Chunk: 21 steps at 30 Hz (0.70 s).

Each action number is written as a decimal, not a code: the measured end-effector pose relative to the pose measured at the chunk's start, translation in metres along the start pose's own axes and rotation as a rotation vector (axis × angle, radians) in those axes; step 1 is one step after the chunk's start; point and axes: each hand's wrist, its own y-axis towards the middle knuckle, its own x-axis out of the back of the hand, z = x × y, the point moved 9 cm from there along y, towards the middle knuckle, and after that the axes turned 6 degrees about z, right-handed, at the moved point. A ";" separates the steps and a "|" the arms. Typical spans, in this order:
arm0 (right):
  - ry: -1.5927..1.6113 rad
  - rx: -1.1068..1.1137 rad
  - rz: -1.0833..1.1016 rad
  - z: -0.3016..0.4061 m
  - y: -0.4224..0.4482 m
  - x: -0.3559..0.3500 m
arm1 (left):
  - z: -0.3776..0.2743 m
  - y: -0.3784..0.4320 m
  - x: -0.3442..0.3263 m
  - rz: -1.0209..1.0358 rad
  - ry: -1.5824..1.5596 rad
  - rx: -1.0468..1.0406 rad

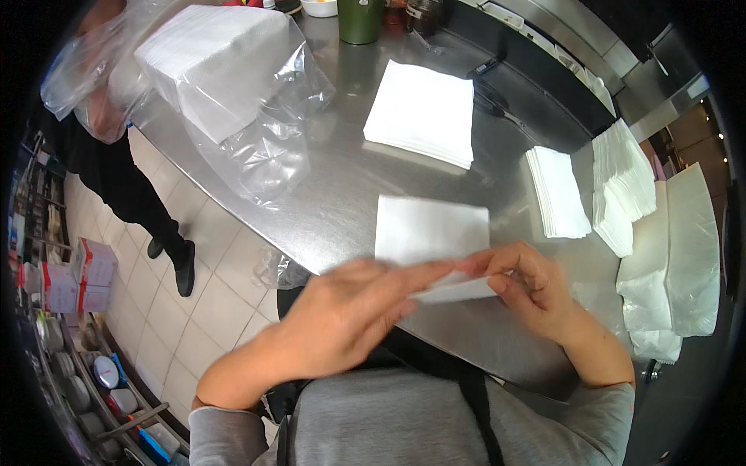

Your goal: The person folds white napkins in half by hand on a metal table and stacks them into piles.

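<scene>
A white paper napkin (434, 227) lies before me on the steel table, its near edge raised towards me. My right hand (533, 285) pinches the right end of that edge between thumb and fingers. Blurred by motion, my left hand (355, 309) reaches across the near edge with fingers stretched out; whether it grips the paper is hidden. Beyond the napkin sits a square stack of white napkins (422, 113). To the right are a narrow stack of folded napkins (558, 192) and a taller pile of folded napkins (623, 180).
A large block of napkins (215, 64) in a clear plastic bag (262, 157) rests at the table's far left, beside a person (134, 175). A green container (359, 20) stands at the back. Plastic-wrapped packs (670, 262) line the right edge. Tongs (513, 119) lie behind the stacks.
</scene>
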 end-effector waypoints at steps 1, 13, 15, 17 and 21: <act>0.155 -0.098 0.008 -0.013 -0.008 -0.007 | -0.007 -0.003 -0.006 0.017 -0.062 -0.048; 0.245 -0.249 -0.001 -0.027 -0.017 -0.008 | 0.018 0.024 0.006 -0.316 0.184 0.123; 0.161 -0.251 0.013 -0.032 -0.019 -0.008 | 0.018 0.028 0.004 -0.307 0.219 0.134; 0.138 -0.249 -0.002 -0.032 -0.018 -0.008 | 0.018 0.029 0.004 -0.307 0.252 0.147; 0.054 -0.255 -0.022 -0.022 -0.013 -0.007 | 0.017 0.025 0.007 -0.343 0.305 0.137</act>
